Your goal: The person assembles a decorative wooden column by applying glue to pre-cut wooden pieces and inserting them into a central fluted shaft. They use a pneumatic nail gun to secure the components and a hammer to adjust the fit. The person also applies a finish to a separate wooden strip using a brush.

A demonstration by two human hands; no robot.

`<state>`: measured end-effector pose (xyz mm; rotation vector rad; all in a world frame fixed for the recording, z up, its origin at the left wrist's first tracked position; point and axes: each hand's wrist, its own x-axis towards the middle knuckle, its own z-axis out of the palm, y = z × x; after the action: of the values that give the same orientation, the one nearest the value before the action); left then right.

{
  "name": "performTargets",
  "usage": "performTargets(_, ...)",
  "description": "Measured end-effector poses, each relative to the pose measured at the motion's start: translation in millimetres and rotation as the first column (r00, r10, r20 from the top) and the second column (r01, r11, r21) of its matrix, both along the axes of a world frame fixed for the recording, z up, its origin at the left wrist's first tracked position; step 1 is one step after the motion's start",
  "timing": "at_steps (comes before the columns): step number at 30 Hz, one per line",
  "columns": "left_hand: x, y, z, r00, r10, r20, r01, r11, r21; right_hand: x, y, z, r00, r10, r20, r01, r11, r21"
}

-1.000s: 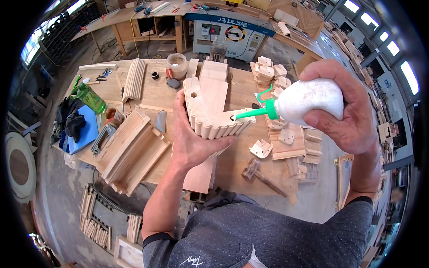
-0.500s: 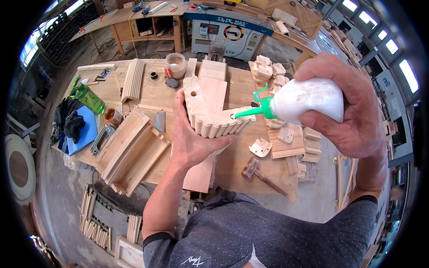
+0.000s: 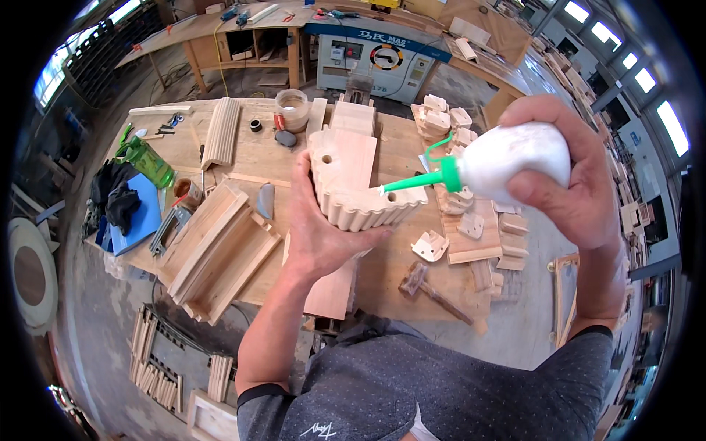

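Note:
My left hand (image 3: 318, 241) is closed around an L-shaped wooden corner piece (image 3: 346, 198) with fluted outer sides, held up above the bench. Two round holes show in its top face, one on each arm. High on the right, my right hand (image 3: 572, 192) grips a white squeeze bottle (image 3: 507, 158), tilted so that its green nozzle (image 3: 419, 180) points left. The nozzle tip is at the top face of the corner piece, just left of the hole on the right arm. A speck of white shows at the tip.
Behind the corner piece lie pale boards (image 3: 357, 154). A wooden mallet (image 3: 434, 292) and several small drilled blocks (image 3: 430, 245) are on the right of the workbench (image 3: 257, 158). To the left are a trough-like wooden piece (image 3: 220, 250), a green bottle (image 3: 149, 163) and a plastic tub (image 3: 292, 110).
The nozzle tip has come out of the hole on the right arm and now sits left of it. My right hand and the bottle shifted slightly; the corner piece moved a little down and right.

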<state>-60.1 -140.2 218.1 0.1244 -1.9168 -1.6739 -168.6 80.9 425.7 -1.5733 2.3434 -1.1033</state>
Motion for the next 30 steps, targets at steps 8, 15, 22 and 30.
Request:
performTargets(8,-0.8,-1.7,0.1,1.0,0.008,0.001,-0.007,0.998,-0.064,-21.8,-26.4,-21.7,0.993,-0.013,0.114,0.03,0.989,-0.144)
performTargets(15,-0.6,-2.4,-5.0,1.0,0.028,-0.003,-0.028,0.998,-0.058,-26.4,-45.2,-26.2,0.994,0.03,0.104,-0.021,0.996,-0.089)
performTargets(22,-2.3,-2.5,-4.2,0.999,0.044,-0.021,-0.046,0.992,-0.115,-28.2,-53.1,-5.0,0.998,0.061,-0.006,-0.06,0.996,0.064)
performTargets(30,-1.6,-2.4,-4.1,0.999,0.037,0.025,-0.034,0.995,-0.095,-32.4,-83.3,27.4,0.884,0.348,-0.312,-0.293,0.933,0.209)
